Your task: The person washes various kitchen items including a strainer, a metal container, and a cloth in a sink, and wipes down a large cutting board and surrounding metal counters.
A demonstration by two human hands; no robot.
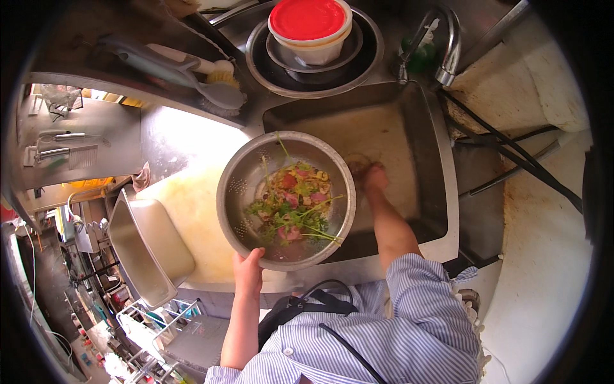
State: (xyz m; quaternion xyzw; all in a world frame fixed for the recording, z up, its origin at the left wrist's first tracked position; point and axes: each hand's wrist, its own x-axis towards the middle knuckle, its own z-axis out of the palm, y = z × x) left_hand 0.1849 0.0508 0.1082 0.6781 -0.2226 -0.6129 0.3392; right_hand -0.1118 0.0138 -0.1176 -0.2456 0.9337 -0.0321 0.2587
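Observation:
My left hand (pixel 248 269) grips the near rim of a perforated stainless steel colander (pixel 240 185), thumb over the edge. Wet-looking food scraps (pixel 290 180) lie in its bottom, with green leafy herb sprigs (pixel 297 218), reddish pieces and yellowish bits among them. The colander overlaps the left part of a steel sink basin (pixel 434 158). Down inside that basin is my right hand (pixel 375 178), near its floor beside a round, blurred spot that may be the drain. Its fingers are partly hidden and blurred, so I cannot see whether they hold anything.
Behind the sink stand a large metal bowl (pixel 256 60) holding a red-lidded tub (pixel 309 24) and a curved faucet (pixel 448 53). Brushes (pixel 220 93) hang at upper left. A deep metal pan (pixel 158 245) rests tilted on the left. Black hoses (pixel 523 158) run along the right.

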